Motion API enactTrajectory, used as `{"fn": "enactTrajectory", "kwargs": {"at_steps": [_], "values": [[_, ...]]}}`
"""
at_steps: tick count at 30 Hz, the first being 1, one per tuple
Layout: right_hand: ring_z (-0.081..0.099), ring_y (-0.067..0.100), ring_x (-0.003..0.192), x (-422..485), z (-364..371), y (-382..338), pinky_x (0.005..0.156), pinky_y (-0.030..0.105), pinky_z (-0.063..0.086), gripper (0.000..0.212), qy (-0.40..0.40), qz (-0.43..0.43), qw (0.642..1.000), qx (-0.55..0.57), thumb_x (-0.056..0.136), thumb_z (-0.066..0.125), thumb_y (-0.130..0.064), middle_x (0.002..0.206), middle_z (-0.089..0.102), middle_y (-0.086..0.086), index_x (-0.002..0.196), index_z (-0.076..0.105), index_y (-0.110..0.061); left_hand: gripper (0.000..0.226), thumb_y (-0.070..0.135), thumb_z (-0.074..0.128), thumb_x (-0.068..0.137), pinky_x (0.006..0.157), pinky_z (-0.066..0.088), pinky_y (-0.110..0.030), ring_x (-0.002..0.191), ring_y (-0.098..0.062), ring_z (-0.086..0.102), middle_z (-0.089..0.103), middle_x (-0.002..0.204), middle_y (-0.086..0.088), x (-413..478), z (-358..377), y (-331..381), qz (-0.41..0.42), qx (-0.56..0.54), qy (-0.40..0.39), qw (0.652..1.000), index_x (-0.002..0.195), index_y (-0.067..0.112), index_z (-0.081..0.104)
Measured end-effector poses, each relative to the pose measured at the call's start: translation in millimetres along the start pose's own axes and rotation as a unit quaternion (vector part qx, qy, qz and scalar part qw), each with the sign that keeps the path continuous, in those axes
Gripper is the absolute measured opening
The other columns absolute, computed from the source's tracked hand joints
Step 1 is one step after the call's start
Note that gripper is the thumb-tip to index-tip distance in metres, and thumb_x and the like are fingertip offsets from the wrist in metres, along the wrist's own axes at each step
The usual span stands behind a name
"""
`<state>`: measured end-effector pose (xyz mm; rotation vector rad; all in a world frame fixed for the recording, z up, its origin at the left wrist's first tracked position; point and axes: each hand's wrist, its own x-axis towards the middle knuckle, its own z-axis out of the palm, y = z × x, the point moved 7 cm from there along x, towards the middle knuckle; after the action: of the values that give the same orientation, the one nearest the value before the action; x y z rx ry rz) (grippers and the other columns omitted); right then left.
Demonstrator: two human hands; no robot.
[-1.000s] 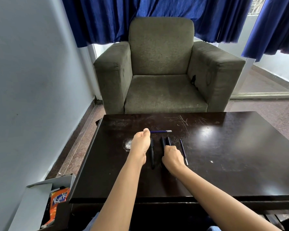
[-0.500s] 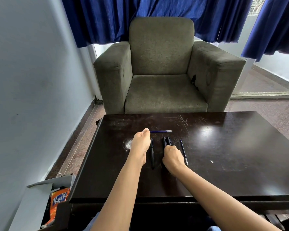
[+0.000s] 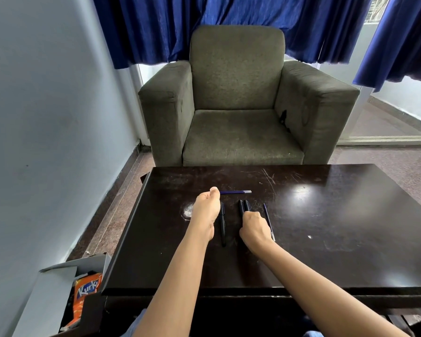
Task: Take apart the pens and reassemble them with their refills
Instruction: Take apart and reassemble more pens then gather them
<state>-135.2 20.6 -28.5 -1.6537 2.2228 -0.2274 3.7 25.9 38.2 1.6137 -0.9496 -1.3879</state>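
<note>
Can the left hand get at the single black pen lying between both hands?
Probably yes: the black pen lies uncovered on the table, right beside the left hand. The right hand grips two other pens, apart from it.

**Pens and refills, laid out in pieces**

On the dark counter (image 3: 326, 227) we see a thin blue plastic refill (image 3: 236, 191) lying crosswise at the far side of the group. Its silvery tip points right, and its left end is pinched at the fingertips of the left hand (image 3: 204, 215). A slim black plastic pen (image 3: 223, 224) lies flat and lengthwise, just right of that hand. Two black plastic barrels (image 3: 244, 206) lie side by side, touching, their far ends showing beyond the right hand (image 3: 254, 229), which curls over them. Just right of that hand we find a second thin blue refill (image 3: 267, 218), flat and slightly slanted, its pale tip nearest us.
</note>
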Motion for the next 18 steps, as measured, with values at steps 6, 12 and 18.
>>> {"fn": "enactTrajectory", "kwargs": {"at_steps": [6, 12, 18], "values": [[0.061, 0.036, 0.106, 1, 1, 1, 0.078, 0.037, 0.050, 0.026, -0.001, 0.000, 1.000, -0.008, 0.086, 0.048, 0.006, 0.113, 0.061, 0.016, 0.108, 0.059, -0.001, 0.035, 0.035, 0.033, 0.102, 0.087, 0.036, -0.029, 0.062, -0.003, 0.036, 0.036, 0.070, 0.008, 2, -1, 0, 0.002, 0.006, 0.003, 1.000, 0.070, 0.024, 0.039], [0.062, 0.036, 0.103, 0, -7, -12, 0.069, 0.034, 0.044, 0.018, 0.042, -0.032, 0.999, 0.005, 0.091, 0.047, -0.008, 0.110, 0.063, 0.016, 0.105, 0.055, -0.002, 0.035, 0.035, 0.034, 0.102, 0.087, 0.037, -0.030, 0.064, -0.002, 0.038, 0.039, 0.071, 0.008, 4, -2, -1, 0.007, 0.000, 0.011, 1.000, 0.070, 0.024, 0.041], [0.061, 0.034, 0.103, -12, 16, -30, 0.073, 0.034, 0.045, 0.036, -0.006, -0.074, 0.996, 0.041, 0.093, 0.052, -0.036, 0.113, 0.061, 0.014, 0.107, 0.055, -0.003, 0.029, 0.035, 0.036, 0.101, 0.073, 0.040, -0.029, 0.070, -0.006, 0.042, 0.043, 0.073, 0.008, 5, -3, 0, 0.009, -0.008, 0.019, 1.000, 0.077, 0.021, 0.046]]}}
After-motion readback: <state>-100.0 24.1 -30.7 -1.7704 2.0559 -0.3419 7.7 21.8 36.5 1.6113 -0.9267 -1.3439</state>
